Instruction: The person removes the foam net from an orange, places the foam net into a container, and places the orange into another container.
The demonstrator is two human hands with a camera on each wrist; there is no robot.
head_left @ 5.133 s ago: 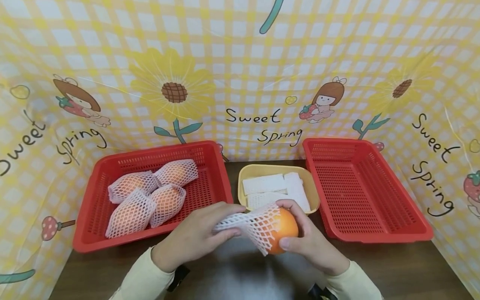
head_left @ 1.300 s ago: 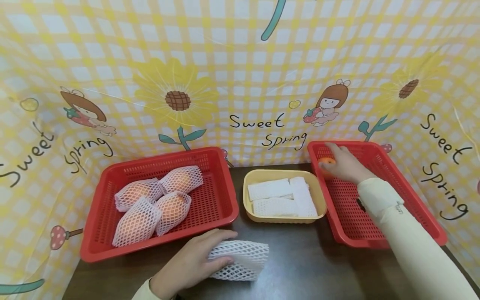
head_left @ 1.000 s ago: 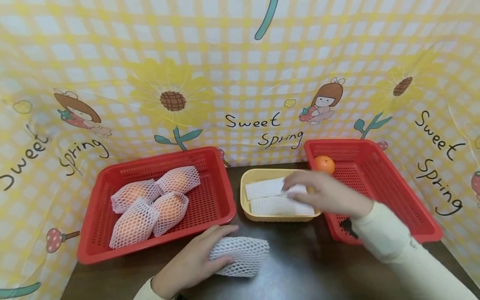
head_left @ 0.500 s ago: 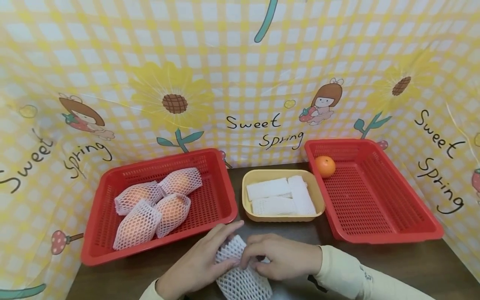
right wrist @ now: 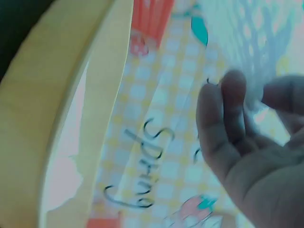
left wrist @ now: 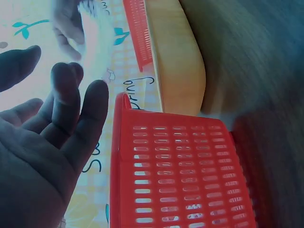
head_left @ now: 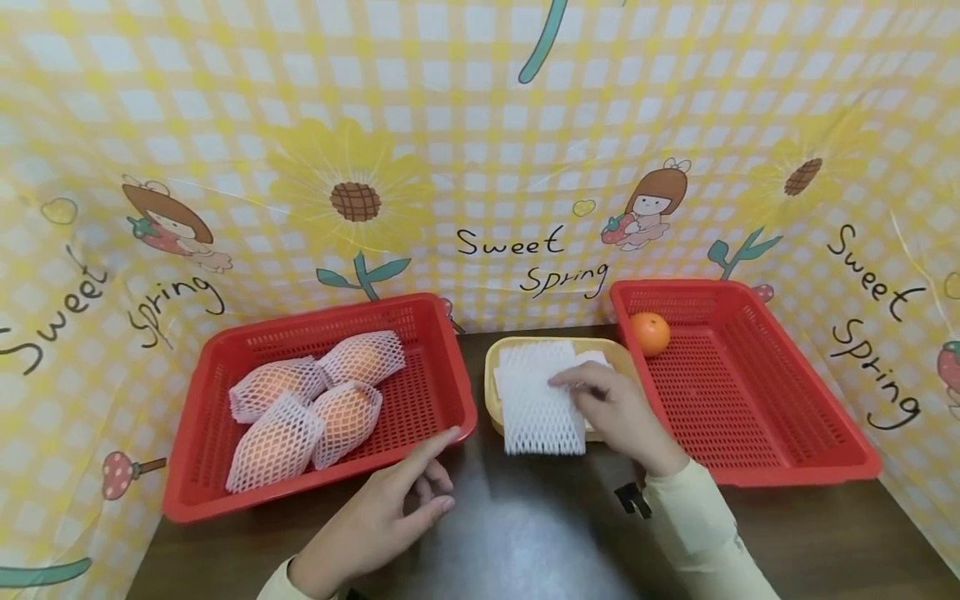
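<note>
A white foam net sleeve (head_left: pixel 536 404) hangs flat over the yellow container (head_left: pixel 491 392), pinched at its right side by my right hand (head_left: pixel 618 408). In the right wrist view, thumb and fingers close on the bunched net (right wrist: pixel 254 52). My left hand (head_left: pixel 386 512) holds nothing; its index finger stretches towards the near corner of the left red basket (head_left: pixel 202 504), the others loosely bent. Several net-wrapped oranges (head_left: pixel 273 446) lie in that basket. One bare orange (head_left: pixel 649 334) sits in the far left corner of the right red basket (head_left: pixel 787 475).
More folded white nets (head_left: pixel 596 358) lie in the yellow container, partly covered by the held one. Both baskets flank this container on the dark wooden table (head_left: pixel 495 533). A checked yellow cloth (head_left: pixel 487 150) rises close behind them.
The net came off the orange, which my right hand put in the right basket. Since then the right hand has taken the net from my left hand and carried it over the yellow container.
</note>
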